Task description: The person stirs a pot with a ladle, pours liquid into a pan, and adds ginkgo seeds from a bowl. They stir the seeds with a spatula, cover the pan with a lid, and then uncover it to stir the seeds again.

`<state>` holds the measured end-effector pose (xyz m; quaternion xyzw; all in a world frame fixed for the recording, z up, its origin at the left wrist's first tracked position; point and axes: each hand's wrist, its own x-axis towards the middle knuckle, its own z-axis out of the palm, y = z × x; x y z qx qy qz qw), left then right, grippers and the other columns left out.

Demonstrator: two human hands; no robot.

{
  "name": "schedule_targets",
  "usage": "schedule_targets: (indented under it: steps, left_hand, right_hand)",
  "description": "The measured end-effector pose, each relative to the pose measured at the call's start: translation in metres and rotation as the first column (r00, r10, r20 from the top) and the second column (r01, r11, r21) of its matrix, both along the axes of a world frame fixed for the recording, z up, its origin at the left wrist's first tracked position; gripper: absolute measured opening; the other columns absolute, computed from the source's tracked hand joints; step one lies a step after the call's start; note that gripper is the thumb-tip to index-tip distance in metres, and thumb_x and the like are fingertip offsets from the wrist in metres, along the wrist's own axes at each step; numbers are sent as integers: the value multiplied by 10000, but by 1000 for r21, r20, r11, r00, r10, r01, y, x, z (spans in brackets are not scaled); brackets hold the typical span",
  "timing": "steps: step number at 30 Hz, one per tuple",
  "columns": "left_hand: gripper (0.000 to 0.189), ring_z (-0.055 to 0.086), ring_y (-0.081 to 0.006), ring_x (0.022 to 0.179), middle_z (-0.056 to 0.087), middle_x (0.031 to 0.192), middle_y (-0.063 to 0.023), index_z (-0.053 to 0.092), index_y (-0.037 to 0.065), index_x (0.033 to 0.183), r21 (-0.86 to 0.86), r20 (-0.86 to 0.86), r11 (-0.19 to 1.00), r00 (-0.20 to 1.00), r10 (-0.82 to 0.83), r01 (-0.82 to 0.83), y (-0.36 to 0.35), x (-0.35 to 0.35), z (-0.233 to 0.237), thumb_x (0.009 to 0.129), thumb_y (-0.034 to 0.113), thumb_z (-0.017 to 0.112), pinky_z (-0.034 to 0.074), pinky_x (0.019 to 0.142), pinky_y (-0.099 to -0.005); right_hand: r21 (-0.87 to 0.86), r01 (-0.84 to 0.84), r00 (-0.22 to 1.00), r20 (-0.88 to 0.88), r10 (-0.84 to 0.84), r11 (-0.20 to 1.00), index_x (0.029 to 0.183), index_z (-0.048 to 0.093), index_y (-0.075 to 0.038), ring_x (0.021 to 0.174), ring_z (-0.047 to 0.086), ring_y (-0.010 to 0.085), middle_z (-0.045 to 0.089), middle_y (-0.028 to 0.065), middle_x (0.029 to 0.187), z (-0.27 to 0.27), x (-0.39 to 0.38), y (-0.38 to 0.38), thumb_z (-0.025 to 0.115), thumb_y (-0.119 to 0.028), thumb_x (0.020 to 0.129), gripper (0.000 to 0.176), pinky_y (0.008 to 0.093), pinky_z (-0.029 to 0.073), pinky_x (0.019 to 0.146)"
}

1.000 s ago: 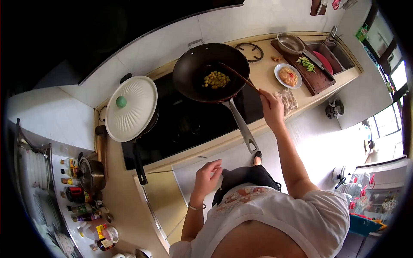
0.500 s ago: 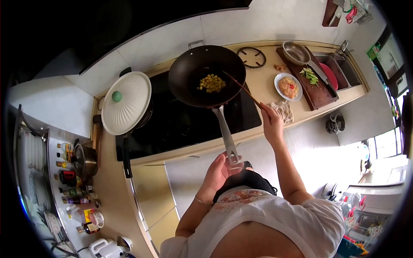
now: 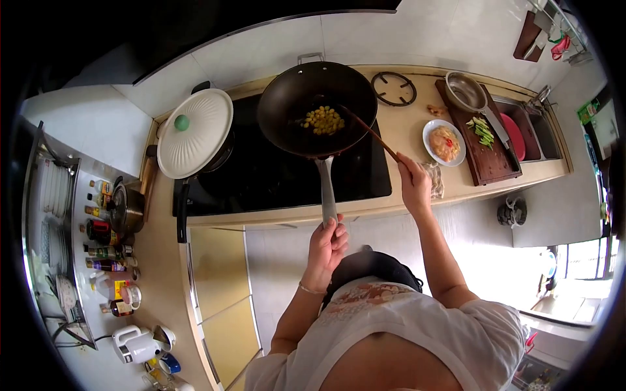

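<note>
A dark wok [image 3: 287,98] stands on the black stove [image 3: 274,189], with small yellow-green pieces [image 3: 324,120] heaped in it. My left hand [image 3: 328,246] is closed around the end of the wok's metal handle [image 3: 327,182], which points toward my body. Between the fingers of my right hand [image 3: 415,182] is a thin wooden stick-like utensil [image 3: 375,135]; its far end reaches into the wok beside the yellow-green pieces. Close by my right hand, a patterned cloth [image 3: 434,181] lies at the counter edge.
On the left burner sits a pan under a white lid [image 3: 195,143]. To the right are a plate of food [image 3: 444,143], a cutting board [image 3: 486,171] with chopped greens and a knife, a metal bowl [image 3: 465,91] and the sink [image 3: 544,133]. Bottles [image 3: 107,264] line the left side.
My left hand has closed around the wok handle, where it was open at its end before. The view has shifted slightly. The stick remains in my right hand.
</note>
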<state>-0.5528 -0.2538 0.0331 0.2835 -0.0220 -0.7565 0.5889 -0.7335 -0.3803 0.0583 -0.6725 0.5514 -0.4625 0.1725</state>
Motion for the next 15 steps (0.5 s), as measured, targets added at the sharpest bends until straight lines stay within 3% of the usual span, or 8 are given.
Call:
schedule_targets:
  steps: [7,15]
  left_hand:
    - [238,279,-30,442,423,639,35,494,57,944,-19,125,999,992,31,-29,3,7,3,858,279,497,198,377,-166]
    - [263,313,-35,441,454,649,11,505,41,985,-23,124,1000,992,4,-1,4,12,4,876,276,459,234,387,-159]
  right_hand:
    - [33,-15,1000,12,15,999,977,599,-66,672,563,266,575,148,761,0,-3,-5,525,-117,804,194,321,436,602]
    - [134,-24,999,33,20,991,989,597,-85,694,561,270,580,140,768,-1,-7,-8,516,-150,815,203,326,436,626]
